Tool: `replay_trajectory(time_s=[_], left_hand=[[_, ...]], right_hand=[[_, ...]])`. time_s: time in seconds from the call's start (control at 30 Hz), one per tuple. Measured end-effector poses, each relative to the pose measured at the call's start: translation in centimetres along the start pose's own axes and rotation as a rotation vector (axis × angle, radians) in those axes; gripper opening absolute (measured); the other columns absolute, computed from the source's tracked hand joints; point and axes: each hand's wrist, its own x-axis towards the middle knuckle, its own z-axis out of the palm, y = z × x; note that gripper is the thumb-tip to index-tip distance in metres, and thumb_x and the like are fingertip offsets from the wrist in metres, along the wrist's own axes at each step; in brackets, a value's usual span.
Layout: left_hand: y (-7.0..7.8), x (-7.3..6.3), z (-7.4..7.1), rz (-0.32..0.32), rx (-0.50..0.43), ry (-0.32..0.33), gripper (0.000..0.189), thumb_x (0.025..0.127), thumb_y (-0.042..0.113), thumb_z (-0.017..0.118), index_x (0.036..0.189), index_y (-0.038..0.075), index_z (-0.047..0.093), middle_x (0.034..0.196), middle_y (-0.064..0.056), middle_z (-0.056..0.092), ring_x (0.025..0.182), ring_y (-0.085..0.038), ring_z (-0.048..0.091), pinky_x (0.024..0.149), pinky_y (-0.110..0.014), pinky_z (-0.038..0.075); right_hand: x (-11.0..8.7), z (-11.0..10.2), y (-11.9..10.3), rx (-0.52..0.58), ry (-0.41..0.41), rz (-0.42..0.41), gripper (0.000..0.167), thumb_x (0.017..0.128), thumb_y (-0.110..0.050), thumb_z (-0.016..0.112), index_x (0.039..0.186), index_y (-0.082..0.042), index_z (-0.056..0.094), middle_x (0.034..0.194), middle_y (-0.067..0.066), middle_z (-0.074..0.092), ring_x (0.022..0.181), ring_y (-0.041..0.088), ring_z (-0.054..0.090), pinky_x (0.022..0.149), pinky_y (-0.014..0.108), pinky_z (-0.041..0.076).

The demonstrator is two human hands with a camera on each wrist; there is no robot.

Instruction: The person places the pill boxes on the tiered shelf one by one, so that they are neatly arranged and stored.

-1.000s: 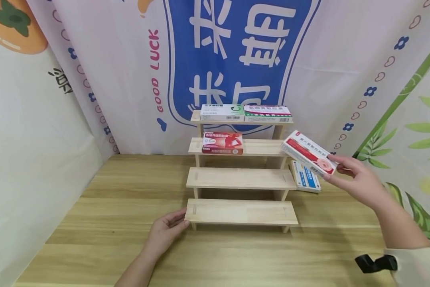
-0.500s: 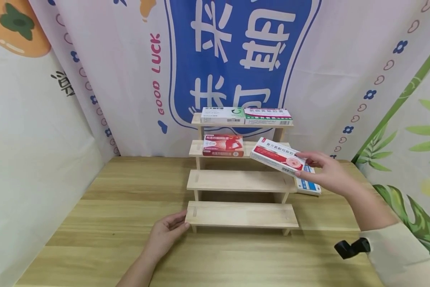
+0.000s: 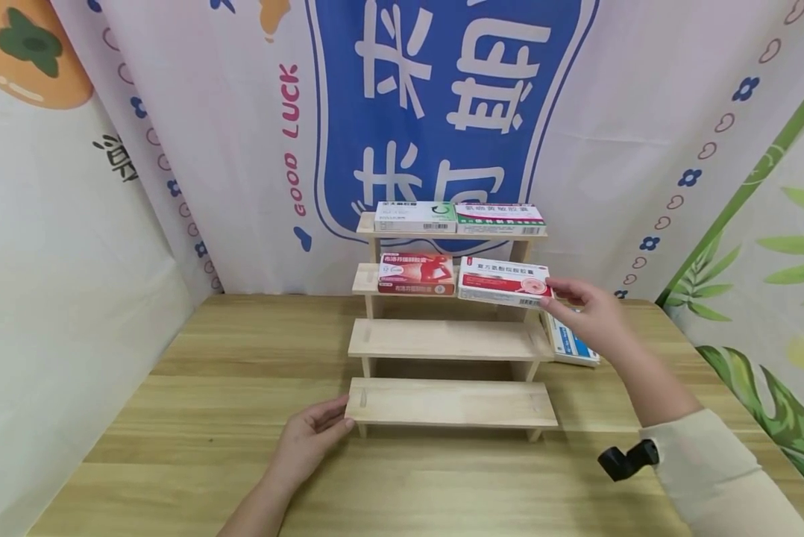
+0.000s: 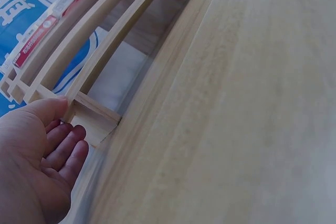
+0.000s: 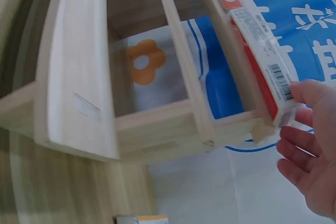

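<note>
My right hand (image 3: 593,317) pinches the right end of a white and red medicine box (image 3: 503,280) at the second tier from the top of a wooden step rack (image 3: 452,403). In the right wrist view the box (image 5: 265,51) lies along that tier, thumb on its barcode side. To its left on the same tier lies a red medicine box (image 3: 415,274). My left hand (image 3: 315,432) grips the left end of the lowest step; in the left wrist view the thumb and fingers of the hand (image 4: 42,156) meet at the rack's edge.
A white and green box (image 3: 415,216) and a white, pink and green box (image 3: 500,218) lie side by side on the top tier. A blue and white box (image 3: 573,339) lies on the wooden table (image 3: 194,418), right of the rack. A printed cloth (image 3: 241,149) hangs behind.
My right hand has moved left with the white and red box, from the rack's right side onto the second tier beside the red box. My left hand stays at the lowest step.
</note>
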Motion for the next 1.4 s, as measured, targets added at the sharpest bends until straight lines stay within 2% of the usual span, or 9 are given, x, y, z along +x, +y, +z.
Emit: replay_trajectory(time_s=[0.13,0.33,0.5,0.63,0.77,0.9,1.13,1.4], left_hand=[[-0.1,0.0,0.0,-0.004,0.001,0.003,0.039,0.086,0.01,0.074,0.122,-0.003,0.064,0.13,-0.019,0.063,0.116,-0.033,0.064,0.092,-0.027,0.058],[-0.2,0.0,0.0,-0.004,0.005,0.002,0.04,0.086,0.011,0.074,0.122,-0.003,0.064,0.131,-0.02,0.063,0.117,-0.033,0.064,0.092,-0.027,0.058],[-0.2,0.0,0.0,-0.004,0.0,-0.003,0.04,0.086,0.011,0.074,0.122,-0.003,0.063,0.131,-0.019,0.062,0.117,-0.033,0.064,0.093,-0.027,0.058],[-0.3,0.0,0.0,-0.007,0.0,-0.003,0.04,0.086,0.011,0.074,0.123,-0.003,0.063,0.131,-0.019,0.062,0.117,-0.033,0.064,0.093,-0.027,0.058],[-0.3,0.0,0.1,-0.008,-0.001,-0.003,0.04,0.086,0.011,0.074,0.123,-0.003,0.063,0.132,-0.019,0.062,0.117,-0.033,0.064,0.093,-0.027,0.058],[-0.1,0.0,0.0,-0.005,0.0,-0.003,0.041,0.087,0.012,0.074,0.123,-0.003,0.063,0.132,-0.018,0.062,0.118,-0.033,0.063,0.094,-0.027,0.057],[-0.1,-0.1,-0.1,0.0,0.016,-0.003,0.042,0.087,0.013,0.074,0.124,-0.003,0.062,0.132,-0.019,0.062,0.118,-0.033,0.063,0.094,-0.027,0.057],[0.0,0.0,0.0,0.001,0.006,0.002,0.042,0.086,0.013,0.075,0.123,-0.002,0.063,0.13,-0.017,0.064,0.116,-0.031,0.065,0.093,-0.025,0.057]], right_hand=[[0.2,0.7,-0.1,0.045,0.035,0.03,0.065,0.096,-0.052,0.056,0.142,-0.008,0.05,0.144,0.021,0.052,0.13,0.042,0.049,0.105,0.057,0.048],[0.6,1.1,-0.6,0.068,0.031,0.071,0.066,0.096,-0.055,0.053,0.146,-0.014,0.046,0.151,0.018,0.045,0.131,0.042,0.05,0.103,0.055,0.05],[0.7,1.2,-0.7,0.06,0.026,0.077,0.067,0.096,-0.057,0.05,0.148,-0.016,0.043,0.153,0.017,0.043,0.135,0.043,0.045,0.106,0.059,0.046],[0.4,1.1,-0.3,0.092,0.054,0.068,0.068,0.096,-0.058,0.05,0.149,-0.015,0.042,0.154,0.015,0.042,0.139,0.043,0.039,0.11,0.061,0.04],[-0.1,0.8,1.2,0.128,0.112,0.056,0.067,0.098,-0.054,0.049,0.148,-0.01,0.041,0.154,0.017,0.041,0.141,0.044,0.036,0.114,0.061,0.035],[-0.8,0.9,3.5,0.117,0.132,0.091,0.065,0.1,-0.05,0.047,0.148,-0.006,0.04,0.154,0.021,0.038,0.14,0.047,0.034,0.115,0.062,0.032],[-1.3,2.1,7.2,0.072,0.096,0.183,0.07,0.1,-0.051,0.048,0.148,-0.002,0.038,0.154,0.028,0.034,0.14,0.05,0.032,0.115,0.063,0.031],[-1.5,3.9,10.2,-0.06,0.063,0.26,0.071,0.099,-0.052,0.047,0.148,-0.002,0.037,0.153,0.033,0.03,0.139,0.054,0.028,0.113,0.068,0.028]])
